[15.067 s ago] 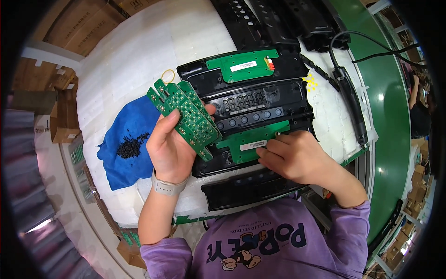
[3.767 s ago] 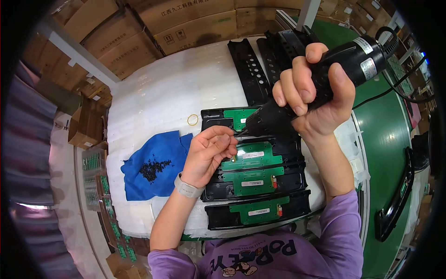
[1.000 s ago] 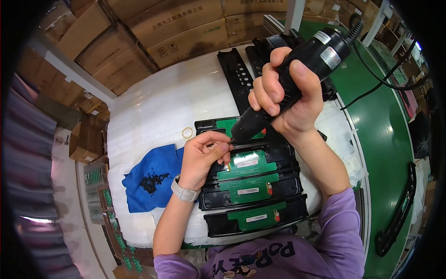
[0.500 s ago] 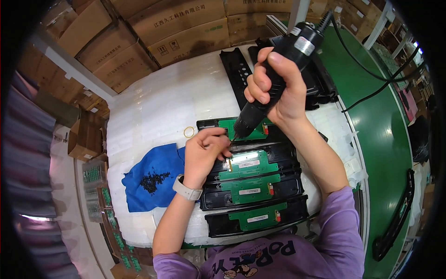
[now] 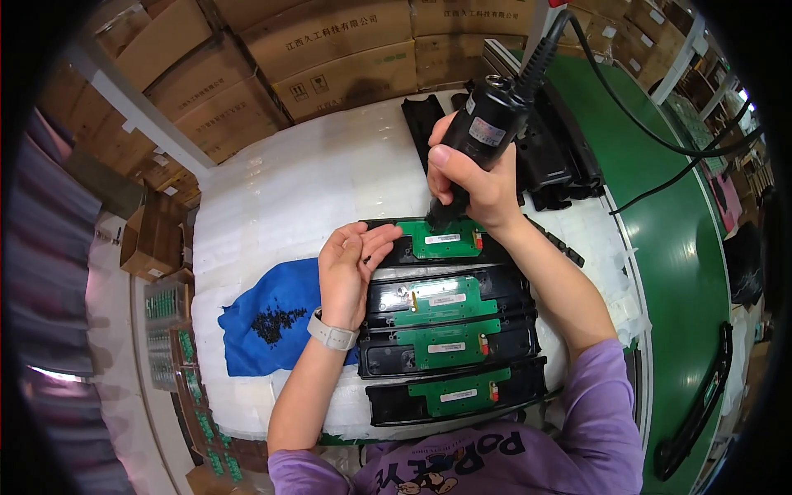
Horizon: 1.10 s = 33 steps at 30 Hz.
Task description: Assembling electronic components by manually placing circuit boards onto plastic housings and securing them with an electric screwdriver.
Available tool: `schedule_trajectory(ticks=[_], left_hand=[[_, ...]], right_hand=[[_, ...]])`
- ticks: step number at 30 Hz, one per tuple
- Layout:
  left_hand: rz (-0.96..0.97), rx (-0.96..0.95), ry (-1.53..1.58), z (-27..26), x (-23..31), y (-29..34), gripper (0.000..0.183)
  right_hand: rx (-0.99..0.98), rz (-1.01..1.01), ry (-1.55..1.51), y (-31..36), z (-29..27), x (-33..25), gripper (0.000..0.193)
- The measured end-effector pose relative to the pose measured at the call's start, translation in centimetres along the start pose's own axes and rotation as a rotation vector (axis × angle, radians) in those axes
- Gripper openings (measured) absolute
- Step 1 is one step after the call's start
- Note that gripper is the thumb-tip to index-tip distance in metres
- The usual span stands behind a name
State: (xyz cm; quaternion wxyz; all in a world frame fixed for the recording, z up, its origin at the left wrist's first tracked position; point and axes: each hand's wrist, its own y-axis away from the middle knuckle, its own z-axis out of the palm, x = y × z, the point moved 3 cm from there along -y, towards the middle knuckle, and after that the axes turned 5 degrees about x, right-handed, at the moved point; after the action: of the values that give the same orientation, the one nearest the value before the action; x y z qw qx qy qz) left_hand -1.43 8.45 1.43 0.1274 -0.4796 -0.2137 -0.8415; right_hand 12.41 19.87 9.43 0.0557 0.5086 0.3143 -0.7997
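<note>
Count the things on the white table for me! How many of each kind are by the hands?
Black trays with green circuit boards: 4
Blue cloth: 1
Pile of small black screws: 1
Black electric screwdriver, held in the right hand: 1
Total: 7
The left hand rests on the top tray.
</note>
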Motion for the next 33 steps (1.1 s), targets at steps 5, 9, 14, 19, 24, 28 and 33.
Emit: schedule_trajectory(ticks=[5,9,14,19,24,28,33], left_hand=[[-0.031,-0.073,-0.064,-0.5,-0.1,-0.1,0.02],[-0.07,-0.1,-0.017,-0.6,-0.1,-0.1,0.016],[-0.074,-0.167,0.037,-0.7,0.1,-0.2,0.013],[-0.061,-0.186,0.052,-0.2,0.1,0.1,0.015],[-0.117,-0.275,-0.045,0.4,-0.5,0.5,0.013],[-0.154,-0.262,-0.04,0.3,-1.1,0.5,0.011],[-0.136,-0.308,-0.058,0.6,-1.2,0.8,0.013]], right_hand=[[-0.033,0.025,-0.001,-0.6,0.3,0.5,0.015],[-0.063,0.043,0.05,-1.0,0.9,0.9,0.018],[-0.12,0.012,0.186,-0.2,1.4,0.7,0.016],[-0.104,0.002,0.135,0.2,1.6,0.1,0.017],[-0.044,0.019,-0.22,0.2,0.1,-1.6,0.019],[0.001,-0.045,-0.437,0.2,-0.4,-3.0,0.022],[0.025,-0.068,-0.421,0.5,-0.5,-3.2,0.022]])
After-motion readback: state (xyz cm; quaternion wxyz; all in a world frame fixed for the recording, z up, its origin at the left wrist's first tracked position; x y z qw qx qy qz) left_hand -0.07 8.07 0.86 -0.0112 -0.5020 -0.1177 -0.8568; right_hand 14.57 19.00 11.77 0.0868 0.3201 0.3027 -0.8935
